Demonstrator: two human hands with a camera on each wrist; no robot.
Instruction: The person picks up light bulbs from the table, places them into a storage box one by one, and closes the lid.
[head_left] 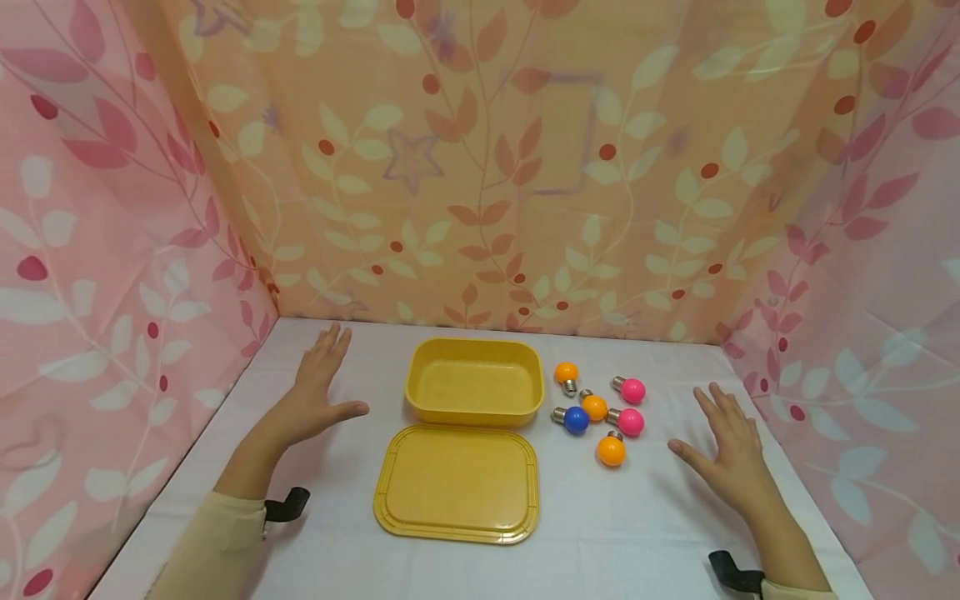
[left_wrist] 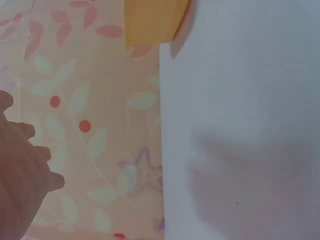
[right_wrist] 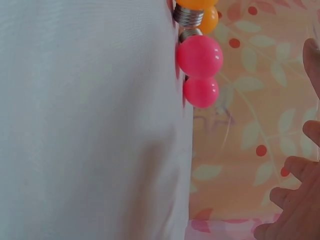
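My left hand [head_left: 311, 400] hovers over the left of the table, fingers straight and thumb spread, holding nothing. To its right sits a yellow plastic box [head_left: 475, 415] without its cover. A flat yellow lid [head_left: 457, 483] lies in front of the box. Right of these lie several small light bulbs with metal screw bases: orange bulbs [head_left: 611, 451], pink bulbs [head_left: 631, 422] and one blue bulb [head_left: 576, 420]. My right hand [head_left: 731, 458] is raised at the right of the bulbs, its fingers spread and touching nothing. The right wrist view shows two pink bulbs [right_wrist: 200, 56] near that hand.
A white cloth covers the table [head_left: 600, 533]. Patterned curtains enclose it: an orange back curtain [head_left: 480, 167], a pink left curtain [head_left: 97, 292] and a pink right curtain [head_left: 885, 333]. Each wrist wears a black camera mount [head_left: 287, 505].
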